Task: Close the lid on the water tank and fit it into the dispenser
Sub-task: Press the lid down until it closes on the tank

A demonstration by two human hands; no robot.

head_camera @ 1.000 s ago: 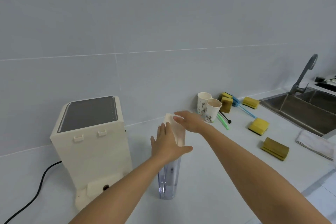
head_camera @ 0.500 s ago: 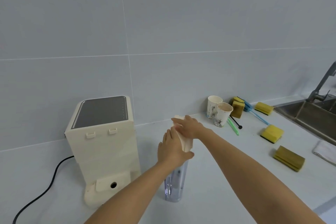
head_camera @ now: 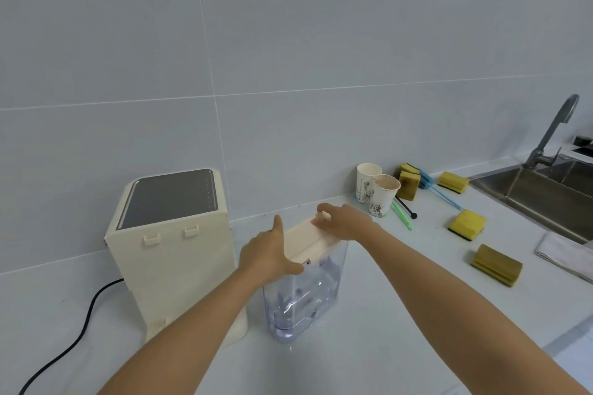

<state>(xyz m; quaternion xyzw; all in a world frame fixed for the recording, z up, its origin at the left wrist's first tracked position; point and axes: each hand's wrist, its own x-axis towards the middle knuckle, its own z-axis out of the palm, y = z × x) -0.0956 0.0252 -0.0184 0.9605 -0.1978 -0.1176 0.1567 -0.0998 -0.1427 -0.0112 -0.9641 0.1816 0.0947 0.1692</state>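
Fingers [head_camera: 278, 228] of my left hand [head_camera: 269, 253] lie straight against the water tank [head_camera: 305, 298], which stands on the bench [head_camera: 353, 362] beside the dispenser [head_camera: 173, 253]; my right hand [head_camera: 345, 224] presses flat on the lid [head_camera: 305, 239]. Uneven pressure may leave the lid unlatched or tip the tank.

From here I see a cream plastic box-shaped dispenser [head_camera: 173, 266] with a glossy dark grey top panel [head_camera: 170, 197]. There is a clear purple-tinted plastic water tank [head_camera: 305, 301] under a cream flat lid [head_camera: 308, 239]. Two white paper cups [head_camera: 383, 199] carry grey floral print. I also see a yellow sponge [head_camera: 467, 224] with dark backing and a black cable [head_camera: 80, 333].
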